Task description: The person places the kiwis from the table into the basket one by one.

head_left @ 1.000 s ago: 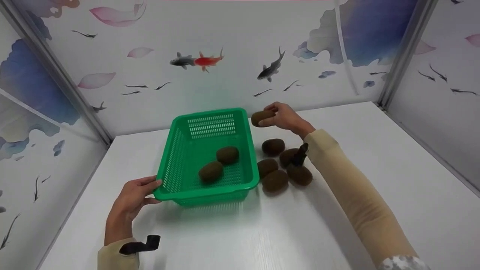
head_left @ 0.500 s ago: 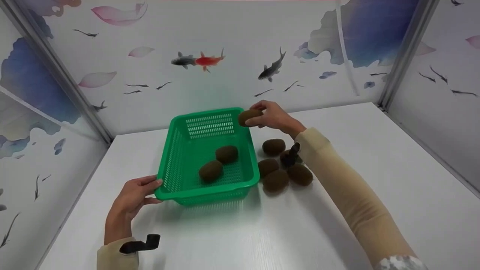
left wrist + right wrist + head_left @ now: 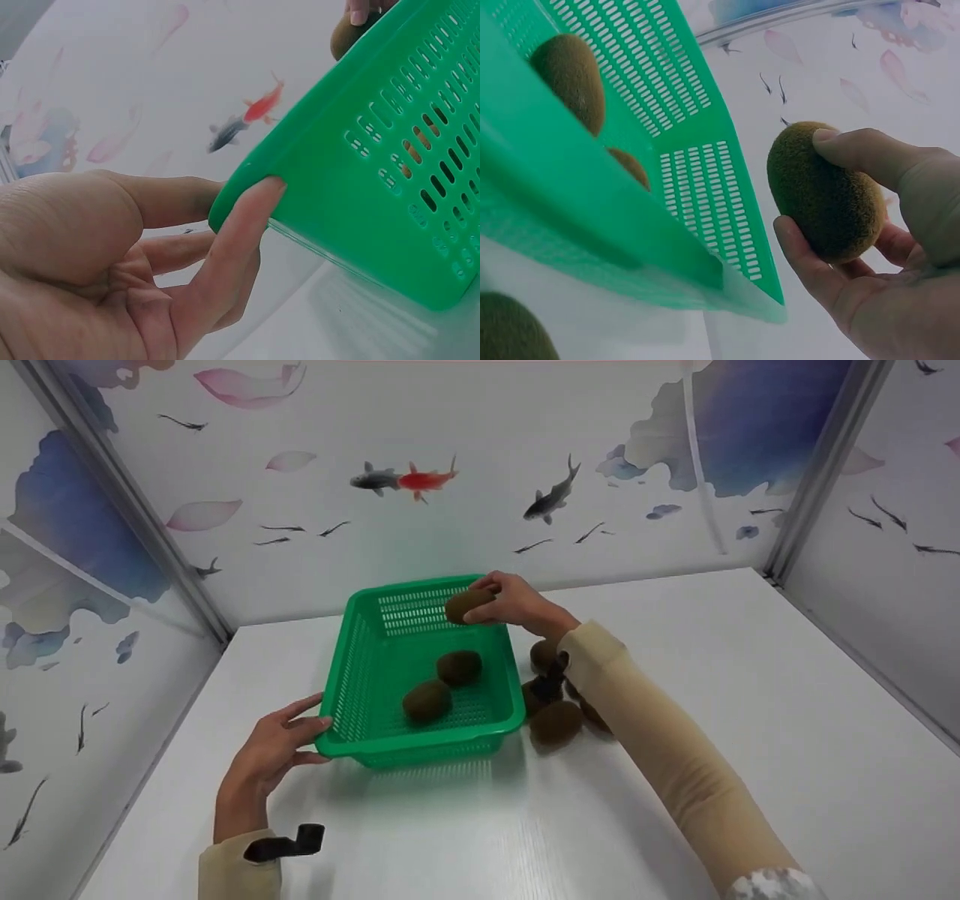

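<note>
My right hand (image 3: 517,604) holds a brown fuzzy kiwi (image 3: 466,606) over the far right part of a green plastic basket (image 3: 420,748). The right wrist view shows thumb and fingers around that kiwi (image 3: 825,191). Two more kiwis, a nearer one (image 3: 427,701) and a farther one (image 3: 460,667), lie side by side on the basket floor. At the basket's near left corner, my left hand (image 3: 274,742) pinches the rim. Its thumb and fingers sit on both sides of the corner in the left wrist view, where the hand (image 3: 172,255) fills the lower left.
Several kiwis (image 3: 555,726) lie on the white table (image 3: 480,825) just right of the basket, partly hidden by my right forearm (image 3: 660,735). Behind the table stands a white wall (image 3: 465,532) painted with fish and petals; side walls rise left and right.
My right hand has carried the kiwi leftward, from beside the basket to above its inside. The left hand stays at the corner, its fingers slightly more spread.
</note>
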`<state>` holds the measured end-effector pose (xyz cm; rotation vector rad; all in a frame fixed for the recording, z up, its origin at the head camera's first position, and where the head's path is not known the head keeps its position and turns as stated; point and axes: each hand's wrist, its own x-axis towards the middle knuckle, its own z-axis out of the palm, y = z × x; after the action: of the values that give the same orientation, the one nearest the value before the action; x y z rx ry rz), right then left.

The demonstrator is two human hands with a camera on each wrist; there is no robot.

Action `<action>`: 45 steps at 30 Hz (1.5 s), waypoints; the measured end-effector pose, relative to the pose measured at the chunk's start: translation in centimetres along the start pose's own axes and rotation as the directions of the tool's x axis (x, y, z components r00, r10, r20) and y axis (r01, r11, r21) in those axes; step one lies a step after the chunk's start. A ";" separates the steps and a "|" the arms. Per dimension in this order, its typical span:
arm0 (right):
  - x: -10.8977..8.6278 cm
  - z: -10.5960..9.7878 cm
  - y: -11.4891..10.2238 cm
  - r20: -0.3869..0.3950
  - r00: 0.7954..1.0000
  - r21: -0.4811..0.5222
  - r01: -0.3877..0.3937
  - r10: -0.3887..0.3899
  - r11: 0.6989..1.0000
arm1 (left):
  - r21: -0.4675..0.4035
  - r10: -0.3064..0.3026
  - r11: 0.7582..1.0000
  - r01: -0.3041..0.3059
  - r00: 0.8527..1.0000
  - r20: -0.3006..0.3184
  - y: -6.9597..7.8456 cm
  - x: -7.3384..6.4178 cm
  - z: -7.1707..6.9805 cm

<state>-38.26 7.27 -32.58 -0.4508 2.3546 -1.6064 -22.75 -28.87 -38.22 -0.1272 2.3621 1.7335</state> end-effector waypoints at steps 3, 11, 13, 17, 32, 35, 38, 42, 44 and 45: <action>0.5 0.7 0.0 0.018 1.000 0.004 -0.018 0.018 1.000 | 0.003 0.001 1.000 -0.001 1.000 -0.004 0.0 0.1 0.0; 1.5 2.4 -0.2 0.038 0.999 -0.007 -0.025 0.025 1.000 | -0.012 0.001 1.000 0.000 1.000 0.009 0.0 0.1 0.0; 1.8 3.0 -0.3 0.073 0.997 0.029 -0.012 0.010 1.000 | -0.009 0.000 1.000 0.000 1.000 0.006 0.0 0.1 0.0; 2.2 4.3 -0.4 0.131 0.991 0.019 0.012 -0.014 1.000 | -0.008 -0.001 1.000 0.001 1.000 -0.001 -0.1 0.1 -0.1; 3.0 7.7 0.3 0.143 0.987 -0.127 -0.054 0.072 0.990 | -0.025 0.016 1.000 -0.016 1.000 -0.006 -0.1 0.0 0.1; 3.1 8.0 0.5 0.156 0.983 -0.142 -0.070 0.092 0.987 | -0.027 0.022 0.999 -0.022 1.000 -0.009 -0.2 0.0 0.1; 3.3 8.3 0.5 0.177 0.979 -0.186 -0.070 0.104 0.980 | -0.027 0.016 1.000 -0.016 1.000 -0.008 -0.2 -0.1 0.1; 3.4 8.6 0.4 0.218 0.969 -0.304 -0.042 0.113 0.952 | -0.025 0.011 1.000 -0.011 1.000 -0.009 -0.2 -0.1 0.1; 3.4 8.8 0.3 0.242 0.963 -0.364 -0.025 0.121 0.931 | -0.025 0.012 1.000 -0.012 1.000 -0.010 -0.2 -0.1 0.1; 3.4 9.0 0.3 0.253 0.959 -0.387 -0.019 0.126 0.922 | -0.025 0.010 1.000 -0.011 1.000 -0.011 -0.2 0.0 0.1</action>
<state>-38.00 -1.61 -36.15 -0.6098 2.4285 -0.9727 -22.67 -28.83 -38.43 -0.1283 2.3535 1.7714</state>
